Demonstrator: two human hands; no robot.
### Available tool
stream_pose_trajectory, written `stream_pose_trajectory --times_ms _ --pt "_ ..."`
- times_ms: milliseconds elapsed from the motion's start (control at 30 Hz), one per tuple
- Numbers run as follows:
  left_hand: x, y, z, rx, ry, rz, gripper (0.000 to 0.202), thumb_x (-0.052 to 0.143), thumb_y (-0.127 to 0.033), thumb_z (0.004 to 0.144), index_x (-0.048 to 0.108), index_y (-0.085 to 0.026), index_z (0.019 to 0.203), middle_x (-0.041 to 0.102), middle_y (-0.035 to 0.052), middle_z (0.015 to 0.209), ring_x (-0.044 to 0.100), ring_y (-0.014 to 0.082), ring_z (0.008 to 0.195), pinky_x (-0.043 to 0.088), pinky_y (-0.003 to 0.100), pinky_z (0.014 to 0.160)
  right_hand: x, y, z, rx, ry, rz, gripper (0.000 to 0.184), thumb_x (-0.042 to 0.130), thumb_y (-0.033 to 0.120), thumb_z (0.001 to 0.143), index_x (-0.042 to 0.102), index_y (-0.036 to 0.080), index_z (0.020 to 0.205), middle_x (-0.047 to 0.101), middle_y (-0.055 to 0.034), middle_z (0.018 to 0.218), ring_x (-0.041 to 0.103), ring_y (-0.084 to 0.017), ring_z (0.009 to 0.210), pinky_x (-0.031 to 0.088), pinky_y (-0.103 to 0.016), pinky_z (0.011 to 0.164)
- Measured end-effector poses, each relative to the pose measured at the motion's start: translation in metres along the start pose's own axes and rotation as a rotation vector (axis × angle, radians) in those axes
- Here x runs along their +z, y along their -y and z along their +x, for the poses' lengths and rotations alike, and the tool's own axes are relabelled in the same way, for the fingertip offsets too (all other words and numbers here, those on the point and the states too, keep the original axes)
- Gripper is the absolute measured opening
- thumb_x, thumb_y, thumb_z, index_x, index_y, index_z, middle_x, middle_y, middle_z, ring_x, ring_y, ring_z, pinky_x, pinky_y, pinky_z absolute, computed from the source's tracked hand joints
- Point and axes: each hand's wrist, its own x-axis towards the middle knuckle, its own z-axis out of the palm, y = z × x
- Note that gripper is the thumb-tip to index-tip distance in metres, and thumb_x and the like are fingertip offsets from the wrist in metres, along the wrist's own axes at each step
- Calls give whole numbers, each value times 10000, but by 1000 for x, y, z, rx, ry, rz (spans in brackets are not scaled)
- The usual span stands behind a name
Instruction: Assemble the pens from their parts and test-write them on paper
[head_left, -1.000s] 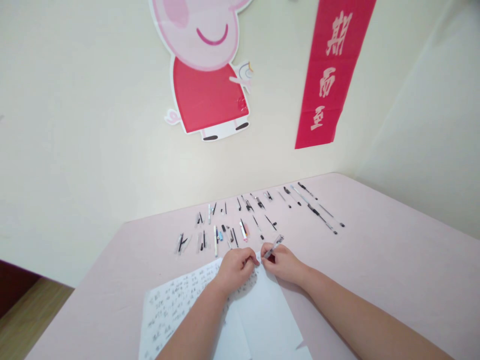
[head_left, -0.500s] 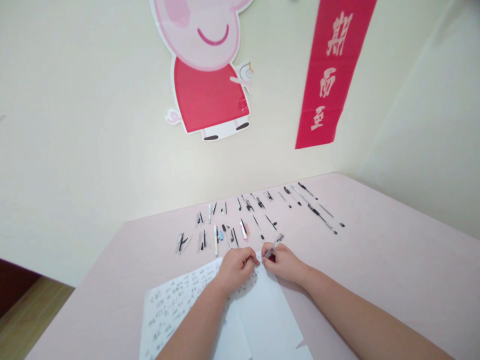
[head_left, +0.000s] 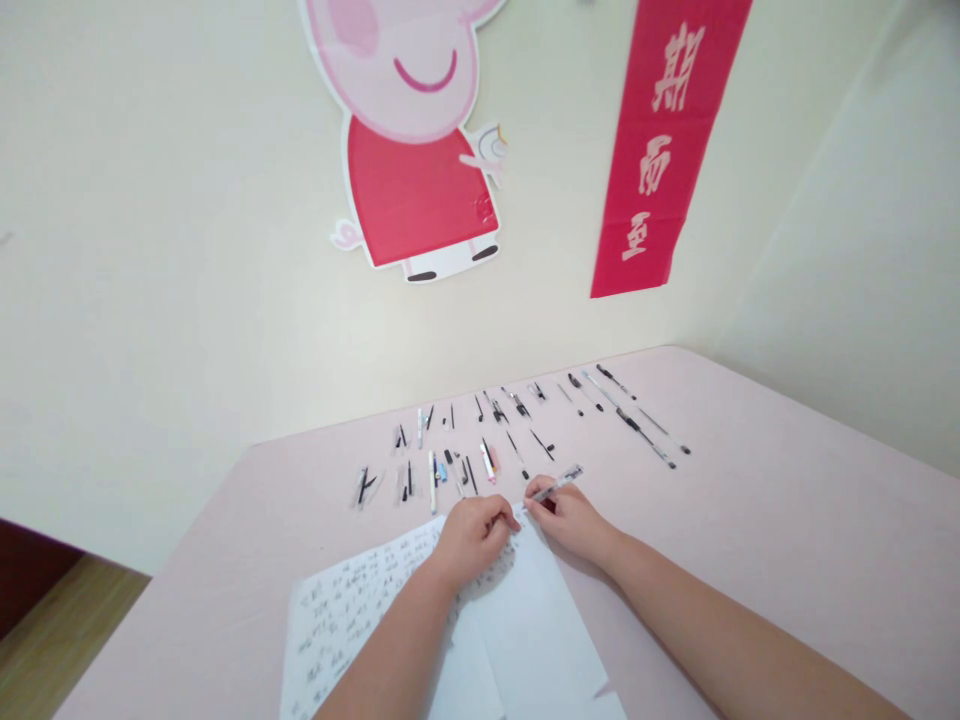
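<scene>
A sheet of paper (head_left: 540, 610) lies on the table, its right part mostly blank and its left part covered in handwriting. My right hand (head_left: 566, 518) rests at the top of the blank part, closed around a clear pen (head_left: 559, 484). The pen leans to the right, and its tip meets the paper near the top edge. Curled on the page just left of the pen tip is my left hand (head_left: 474, 537), its fingertips touching the paper. Nothing shows between its bent fingers, though the palm is hidden. My left forearm covers some of the writing.
Beyond the paper, two rows of pens, refills and caps (head_left: 491, 460) lie across the pink tabletop (head_left: 225, 560). Longer black pens (head_left: 645, 437) are at the right. Behind stands a wall with a pink pig cutout (head_left: 420, 190) and a red banner (head_left: 652, 180).
The pen has tilted further down to the right, and my right hand has shifted very slightly. My left hand and the paper stay where they were.
</scene>
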Motion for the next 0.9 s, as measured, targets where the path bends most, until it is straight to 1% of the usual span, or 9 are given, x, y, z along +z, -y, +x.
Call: stream_pose_trajectory --times_ms 100,167,300,400,667,900 --pt "0 0 0 -6 -5 2 276 413 -89 698 663 -199 737 668 -18 656 561 119 591 388 221 614 -1 1 0 30 16 15 111 480 210 759 586 193 786 555 19 654 483 -124 606 360 -225 587" --pt "1 1 0 -8 -6 6 277 413 -91 698 664 -200 741 665 -18 652 561 120 594 387 222 615 -2 2 0 49 34 34 110 488 195 740 589 192 786 561 18 665 483 -120 604 359 -221 576" --pt "2 2 0 -8 -5 15 276 412 -93 698 664 -199 741 665 -14 658 563 125 603 389 225 617 -3 4 0 68 66 47 83 493 168 706 572 177 732 488 41 566 435 -103 527 326 -208 511" --pt "2 2 0 -2 -3 13 279 409 -93 699 663 -199 743 667 -13 665 566 125 611 390 227 621 -2 3 0 71 70 41 85 491 153 689 558 177 736 455 55 535 414 -94 497 313 -202 487" --pt "2 2 0 0 -7 10 272 407 -95 702 657 -199 738 668 -11 672 574 129 625 397 231 628 -2 5 -2 22 101 -51 84 503 143 665 562 182 710 470 58 525 432 -89 487 318 -196 495" --pt "2 3 0 0 -7 3 264 412 -100 705 654 -199 742 672 -10 680 580 131 635 400 232 633 -2 4 -2 -43 87 -110 87 501 140 675 569 183 708 490 45 556 444 -97 520 326 -199 524"
